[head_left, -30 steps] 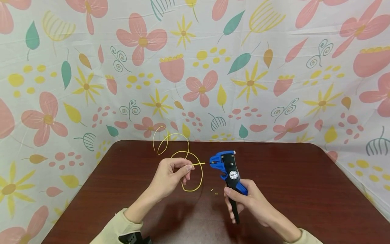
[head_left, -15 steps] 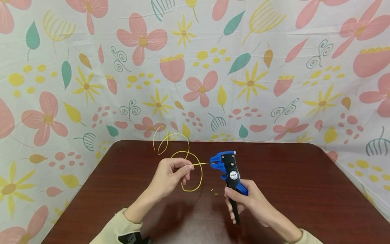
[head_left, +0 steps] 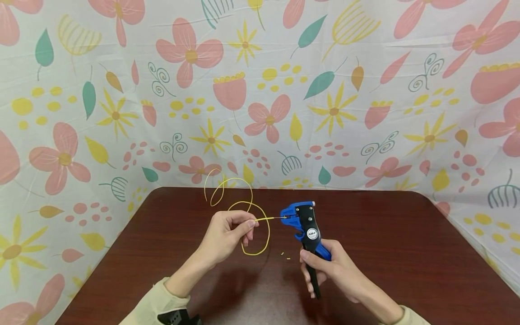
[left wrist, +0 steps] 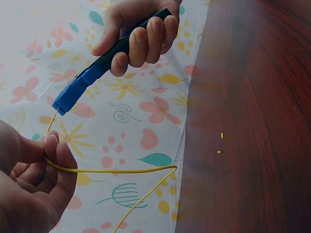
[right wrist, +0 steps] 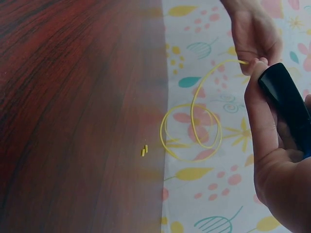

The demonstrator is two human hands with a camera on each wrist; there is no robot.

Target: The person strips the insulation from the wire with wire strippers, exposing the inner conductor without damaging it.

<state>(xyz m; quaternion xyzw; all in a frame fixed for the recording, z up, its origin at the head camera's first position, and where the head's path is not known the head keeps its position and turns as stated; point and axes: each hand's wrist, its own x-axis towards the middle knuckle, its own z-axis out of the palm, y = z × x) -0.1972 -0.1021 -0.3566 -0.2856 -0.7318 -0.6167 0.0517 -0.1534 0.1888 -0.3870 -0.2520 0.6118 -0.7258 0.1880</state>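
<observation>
My left hand (head_left: 229, 234) pinches a thin yellow wire (head_left: 264, 219) between thumb and fingertips, close to its end. Bare metal strands run from the cut yellow insulation toward the jaws of a blue and black wire stripper (head_left: 306, 221). A small bit of yellow shows at the stripper's mouth. My right hand (head_left: 335, 268) grips the stripper by its handles, head up and pointing left. In the left wrist view the wire (left wrist: 112, 170) bends away from the fingers, and the stripper (left wrist: 73, 94) meets its tip. The rest of the wire (right wrist: 193, 111) hangs in loose loops.
Two small yellow insulation scraps (head_left: 285, 256) lie on the dark reddish-brown table (head_left: 378, 234) between the hands. A white cloth with a flower print (head_left: 260, 90) hangs behind the table's far edge.
The stripper and right hand have shifted very slightly to the right. The left hand and wire look the same.
</observation>
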